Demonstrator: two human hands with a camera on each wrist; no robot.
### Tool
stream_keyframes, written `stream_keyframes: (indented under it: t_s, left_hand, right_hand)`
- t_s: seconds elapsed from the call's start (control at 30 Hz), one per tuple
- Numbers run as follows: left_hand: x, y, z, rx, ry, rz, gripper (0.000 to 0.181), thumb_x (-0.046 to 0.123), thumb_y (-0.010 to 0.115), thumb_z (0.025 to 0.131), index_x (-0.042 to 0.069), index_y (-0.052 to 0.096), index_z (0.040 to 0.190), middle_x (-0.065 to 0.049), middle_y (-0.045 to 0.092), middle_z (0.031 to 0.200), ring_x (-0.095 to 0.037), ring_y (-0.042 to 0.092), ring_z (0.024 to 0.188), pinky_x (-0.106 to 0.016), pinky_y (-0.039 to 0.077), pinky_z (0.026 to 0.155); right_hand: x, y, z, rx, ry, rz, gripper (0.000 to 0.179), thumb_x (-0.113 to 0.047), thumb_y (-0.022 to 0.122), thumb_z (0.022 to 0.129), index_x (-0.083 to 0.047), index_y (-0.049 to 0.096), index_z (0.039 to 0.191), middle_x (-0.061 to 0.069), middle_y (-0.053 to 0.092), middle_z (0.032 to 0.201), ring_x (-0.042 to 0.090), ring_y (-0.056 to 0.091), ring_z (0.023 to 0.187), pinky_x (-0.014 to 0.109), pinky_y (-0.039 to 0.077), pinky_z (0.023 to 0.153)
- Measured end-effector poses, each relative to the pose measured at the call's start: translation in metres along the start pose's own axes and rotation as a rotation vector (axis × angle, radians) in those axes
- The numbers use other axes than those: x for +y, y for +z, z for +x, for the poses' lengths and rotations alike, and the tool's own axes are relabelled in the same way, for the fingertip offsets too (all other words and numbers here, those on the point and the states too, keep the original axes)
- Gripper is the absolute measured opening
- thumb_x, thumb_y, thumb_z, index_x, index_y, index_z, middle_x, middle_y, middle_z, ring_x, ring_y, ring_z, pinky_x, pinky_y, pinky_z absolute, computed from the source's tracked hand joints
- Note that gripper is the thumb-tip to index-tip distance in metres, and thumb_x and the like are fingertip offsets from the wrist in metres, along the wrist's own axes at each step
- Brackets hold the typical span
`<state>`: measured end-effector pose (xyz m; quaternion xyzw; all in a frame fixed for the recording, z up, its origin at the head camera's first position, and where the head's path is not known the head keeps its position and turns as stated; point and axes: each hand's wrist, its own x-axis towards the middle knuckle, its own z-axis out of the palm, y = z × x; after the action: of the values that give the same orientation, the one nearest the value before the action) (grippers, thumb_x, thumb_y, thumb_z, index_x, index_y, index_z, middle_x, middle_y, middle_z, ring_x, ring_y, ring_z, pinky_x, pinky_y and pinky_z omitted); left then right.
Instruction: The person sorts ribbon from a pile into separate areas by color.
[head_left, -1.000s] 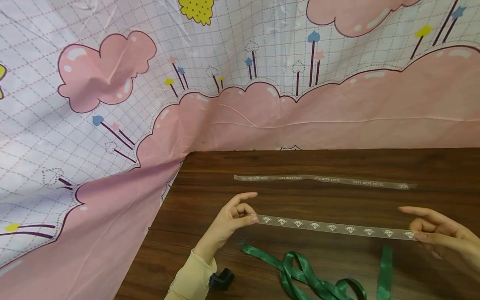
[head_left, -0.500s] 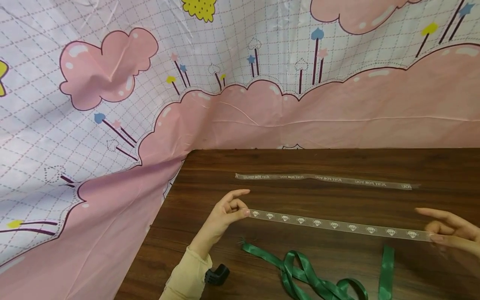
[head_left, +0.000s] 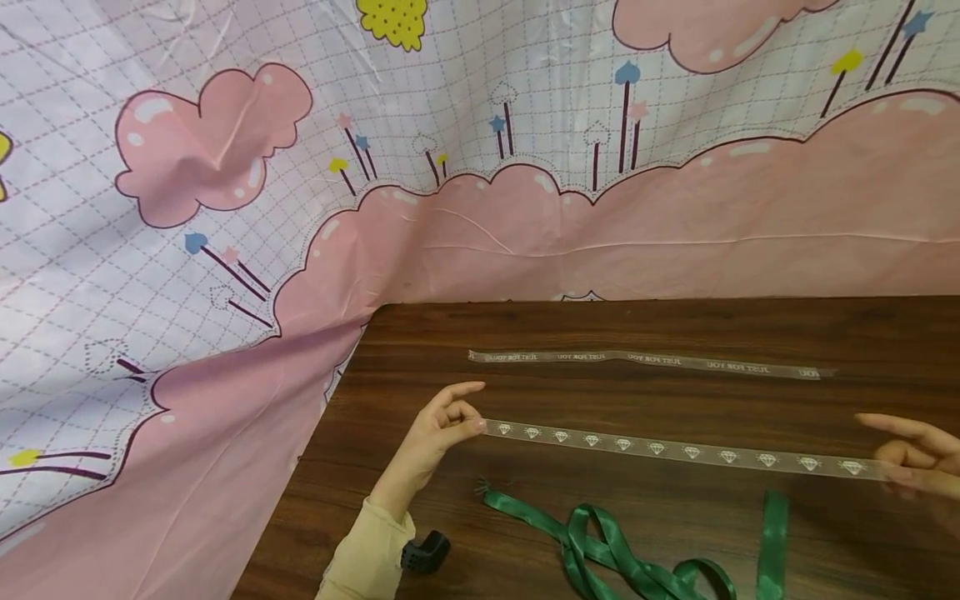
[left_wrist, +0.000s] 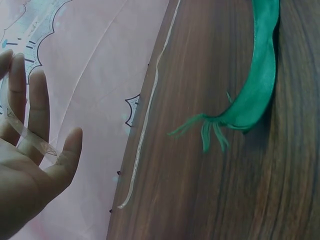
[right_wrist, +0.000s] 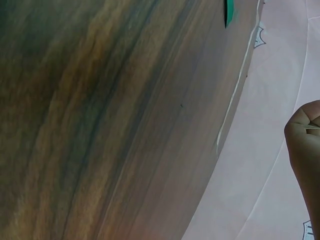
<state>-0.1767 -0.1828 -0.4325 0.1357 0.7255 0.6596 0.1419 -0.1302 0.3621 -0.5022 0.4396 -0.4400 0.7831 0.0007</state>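
Observation:
A sheer ribbon [head_left: 656, 448] printed with white diamonds stretches nearly straight between both hands above the table. My left hand [head_left: 431, 437] pinches its left end between thumb and finger, the index finger extended; in the left wrist view part of the ribbon [left_wrist: 31, 137] lies across the fingers of that hand [left_wrist: 35, 165]. At the right edge of the head view, my right hand [head_left: 918, 458] pinches the other end, index finger pointing out. Only part of the right hand [right_wrist: 306, 135] shows in the right wrist view.
A second sheer ribbon [head_left: 652, 360] with "JUST FOR YOU" lettering lies along the back of the wooden table [head_left: 420, 333]. Nearer lies a looped green satin ribbon [head_left: 592, 546], its left end frayed. A patterned pink and white cloth [head_left: 480, 225] hangs behind and at left.
The hands have moved apart, the left hand leftward and the right hand rightward. More of the diamond ribbon now shows between them. The ribbons on the table have stayed put.

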Motion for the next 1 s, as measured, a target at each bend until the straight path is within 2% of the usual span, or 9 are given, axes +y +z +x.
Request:
stream_keyframes:
  t_s: [0.17, 0.3, 0.4, 0.47, 0.6, 0.67, 0.8, 0.9, 1.0]
  left_hand:
    - [-0.002, -0.005, -0.002, 0.007, -0.003, -0.005, 0.052, 0.014, 0.065, 0.087, 0.013, 0.042, 0.135, 0.012, 0.061, 0.083, -0.006, 0.057, 0.085, -0.031, 0.044, 0.088]
    - [-0.002, -0.009, -0.002, 0.004, 0.003, -0.003, 0.055, 0.012, 0.063, 0.088, 0.008, 0.039, 0.137, 0.012, 0.061, 0.083, -0.006, 0.057, 0.086, -0.031, 0.043, 0.089]
    - [0.000, -0.011, -0.001, 0.011, 0.004, -0.001, 0.055, 0.012, 0.063, 0.088, 0.008, 0.039, 0.137, 0.011, 0.061, 0.083, -0.007, 0.057, 0.086, -0.033, 0.042, 0.091]
    - [0.001, -0.012, 0.002, 0.014, 0.006, 0.000, 0.054, 0.012, 0.063, 0.088, 0.009, 0.040, 0.137, 0.011, 0.061, 0.084, -0.008, 0.059, 0.086, -0.033, 0.041, 0.092]
    - [0.005, -0.012, 0.011, 0.030, -0.001, 0.011, 0.052, 0.014, 0.063, 0.088, 0.014, 0.042, 0.135, 0.010, 0.062, 0.084, -0.011, 0.060, 0.088, -0.034, 0.040, 0.095]
    - [0.006, -0.011, 0.017, 0.037, -0.006, 0.026, 0.050, 0.015, 0.064, 0.087, 0.017, 0.044, 0.134, 0.009, 0.062, 0.085, -0.017, 0.060, 0.091, -0.036, 0.041, 0.096]
    - [0.010, -0.009, 0.030, 0.051, -0.012, 0.085, 0.047, 0.020, 0.065, 0.087, 0.022, 0.047, 0.131, 0.008, 0.063, 0.086, -0.027, 0.058, 0.095, -0.041, 0.042, 0.095]
    - [0.013, -0.007, 0.039, 0.076, -0.019, 0.130, 0.047, 0.023, 0.066, 0.087, 0.025, 0.048, 0.130, 0.007, 0.064, 0.088, -0.024, 0.058, 0.095, -0.041, 0.042, 0.096]
    - [0.017, -0.005, 0.050, 0.109, -0.030, 0.156, 0.048, 0.025, 0.067, 0.086, 0.027, 0.048, 0.130, 0.006, 0.064, 0.090, -0.019, 0.056, 0.096, -0.040, 0.040, 0.099]
  right_hand:
    - [-0.001, -0.006, 0.000, 0.046, -0.012, -0.033, 0.073, 0.039, 0.012, 0.066, 0.021, 0.026, 0.135, 0.014, 0.066, 0.092, 0.025, 0.045, 0.062, 0.029, 0.026, 0.048]
    - [-0.002, -0.009, 0.001, 0.086, -0.016, -0.057, 0.070, 0.038, 0.015, 0.070, 0.018, 0.032, 0.135, 0.012, 0.068, 0.092, 0.023, 0.039, 0.057, 0.024, 0.021, 0.042]
    - [-0.003, -0.011, 0.004, 0.125, -0.018, -0.073, 0.067, 0.037, 0.017, 0.073, 0.017, 0.035, 0.133, 0.011, 0.069, 0.090, 0.021, 0.036, 0.055, 0.022, 0.019, 0.039]
    - [-0.004, -0.012, 0.008, 0.120, -0.030, -0.083, 0.063, 0.036, 0.018, 0.074, 0.019, 0.034, 0.133, 0.012, 0.068, 0.088, 0.021, 0.035, 0.054, 0.022, 0.019, 0.040]
    - [-0.009, -0.015, 0.014, 0.143, 0.026, -0.175, 0.069, 0.037, 0.013, 0.073, 0.016, 0.036, 0.134, 0.007, 0.068, 0.088, 0.018, 0.044, 0.057, 0.025, 0.021, 0.044]
    - [-0.011, -0.018, 0.018, 0.139, 0.047, -0.218, 0.069, 0.037, 0.012, 0.073, 0.015, 0.035, 0.134, 0.005, 0.069, 0.088, 0.017, 0.050, 0.061, 0.027, 0.025, 0.046]
    - [-0.013, -0.028, 0.028, 0.093, 0.071, -0.215, 0.066, 0.038, 0.010, 0.074, 0.020, 0.028, 0.135, 0.008, 0.067, 0.094, 0.019, 0.050, 0.068, 0.030, 0.030, 0.054]
    - [-0.017, -0.031, 0.038, 0.075, 0.118, -0.257, 0.061, 0.035, 0.012, 0.078, 0.020, 0.025, 0.136, 0.005, 0.065, 0.097, 0.019, 0.047, 0.070, 0.029, 0.032, 0.057]
    - [-0.022, -0.028, 0.050, 0.122, 0.203, -0.350, 0.059, 0.031, 0.015, 0.083, 0.013, 0.029, 0.138, 0.000, 0.064, 0.097, 0.016, 0.046, 0.072, 0.028, 0.029, 0.058]
